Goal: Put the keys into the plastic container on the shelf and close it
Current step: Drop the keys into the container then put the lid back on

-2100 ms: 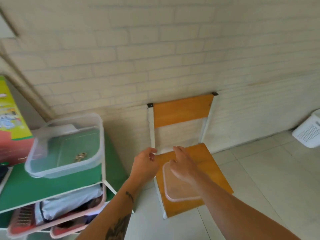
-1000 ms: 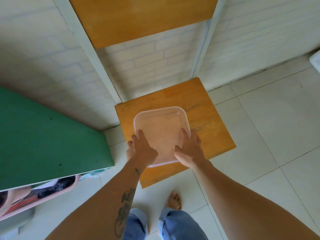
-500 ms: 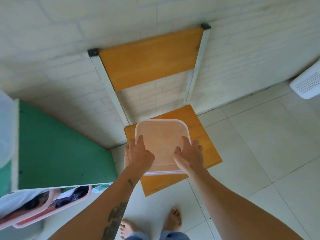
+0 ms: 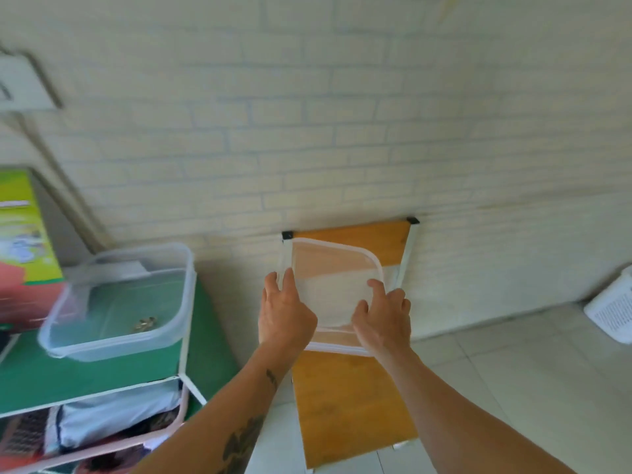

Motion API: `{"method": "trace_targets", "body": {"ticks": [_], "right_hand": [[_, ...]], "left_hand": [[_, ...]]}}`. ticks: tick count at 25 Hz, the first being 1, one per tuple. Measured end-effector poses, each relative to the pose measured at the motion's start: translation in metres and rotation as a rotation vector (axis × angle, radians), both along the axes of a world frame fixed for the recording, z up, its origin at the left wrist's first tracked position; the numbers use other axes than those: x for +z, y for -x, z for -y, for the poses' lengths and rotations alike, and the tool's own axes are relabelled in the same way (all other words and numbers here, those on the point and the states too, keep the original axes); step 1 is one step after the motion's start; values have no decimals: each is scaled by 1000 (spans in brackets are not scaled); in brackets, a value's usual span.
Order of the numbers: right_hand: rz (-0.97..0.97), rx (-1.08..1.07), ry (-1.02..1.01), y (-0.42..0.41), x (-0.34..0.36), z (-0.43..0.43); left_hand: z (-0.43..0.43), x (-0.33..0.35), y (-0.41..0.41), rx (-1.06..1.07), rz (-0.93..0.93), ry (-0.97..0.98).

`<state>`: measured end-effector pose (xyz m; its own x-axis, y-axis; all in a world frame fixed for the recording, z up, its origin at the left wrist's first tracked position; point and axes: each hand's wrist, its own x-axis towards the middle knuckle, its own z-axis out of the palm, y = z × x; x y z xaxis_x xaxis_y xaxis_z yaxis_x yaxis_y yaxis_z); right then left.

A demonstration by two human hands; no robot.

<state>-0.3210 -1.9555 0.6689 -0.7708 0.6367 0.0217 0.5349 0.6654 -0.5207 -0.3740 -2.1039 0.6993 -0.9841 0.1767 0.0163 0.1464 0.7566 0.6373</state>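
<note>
A clear plastic lid (image 4: pixel 333 289) with a white rim hangs in the air in front of the chair, tilted up. My left hand (image 4: pixel 284 313) grips its left edge and my right hand (image 4: pixel 383 319) grips its right edge. To the left, an open clear plastic container (image 4: pixel 171 323) stands on the green shelf top (image 4: pixel 102 374). A small bunch of metal keys (image 4: pixel 145 323) lies on the container's floor.
A wooden chair (image 4: pixel 345 405) with a white frame stands against the brick wall, below and behind the lid. A colourful box (image 4: pixel 24 241) sits behind the container. Pink bins (image 4: pixel 102 436) fill the lower shelf. A white basket (image 4: pixel 612 309) rests on the floor at right.
Both hands have lifted the lid off the chair seat and raised it. My view has swung up and left, so the shelf and container are in sight again.
</note>
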Motion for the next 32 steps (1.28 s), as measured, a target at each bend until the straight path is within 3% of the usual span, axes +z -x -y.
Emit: {"method": "trace_targets", "body": {"ticks": [8, 12, 18, 32], "right_hand": [[-125, 55, -24, 40, 50, 111], [-131, 114, -24, 65, 54, 190], [-52, 233, -51, 103, 61, 268], [154, 353, -117, 153, 46, 318]], "left_hand": [[121, 53, 39, 38, -170, -23], [202, 56, 66, 70, -150, -7], [296, 44, 103, 106, -121, 188], [349, 2, 128, 147, 15, 176]]}}
